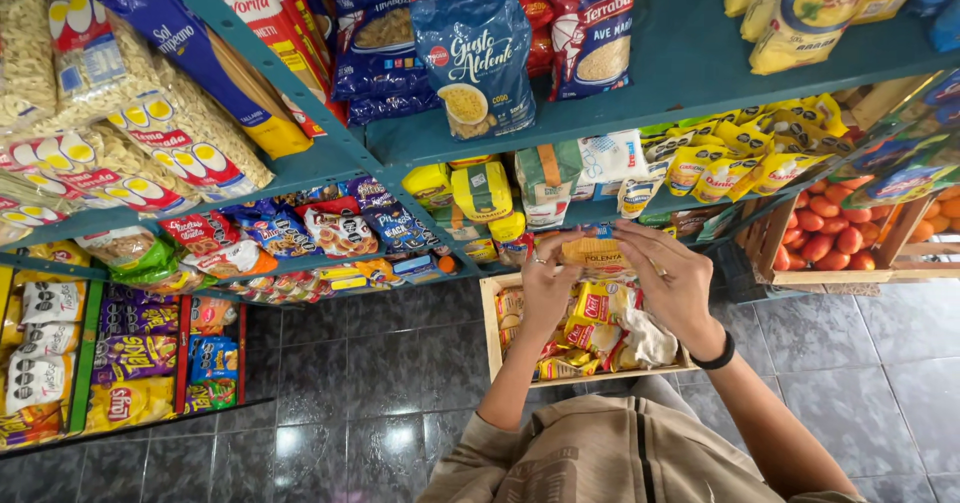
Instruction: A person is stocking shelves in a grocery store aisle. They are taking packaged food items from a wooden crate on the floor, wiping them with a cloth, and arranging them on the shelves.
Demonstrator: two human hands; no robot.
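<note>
Teal shop shelves crowd with packets; low down, a flat yellow plastic packet sits between both hands — left hand and right hand pinching its ends — above a wooden crate.

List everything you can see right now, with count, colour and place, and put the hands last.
Yellow flat packet: one, yellow-orange, held between both hands above the crate.
Wooden crate: one, pale wood, on the floor below the hands, holding yellow and red packets.
Blue pasta bag: one, blue, top shelf centre.
Teal shelves: several tiers, packed with bagged goods.
Tomatoes: many, red-orange, in a wooden bin at right.
Snack bags: many, purple, yellow and white, low rack at left.
Tiled floor: dark grey, glossy.
Black wristband: one, right wrist.
Left hand: grips the packet.
Right hand: grips the packet.
</note>
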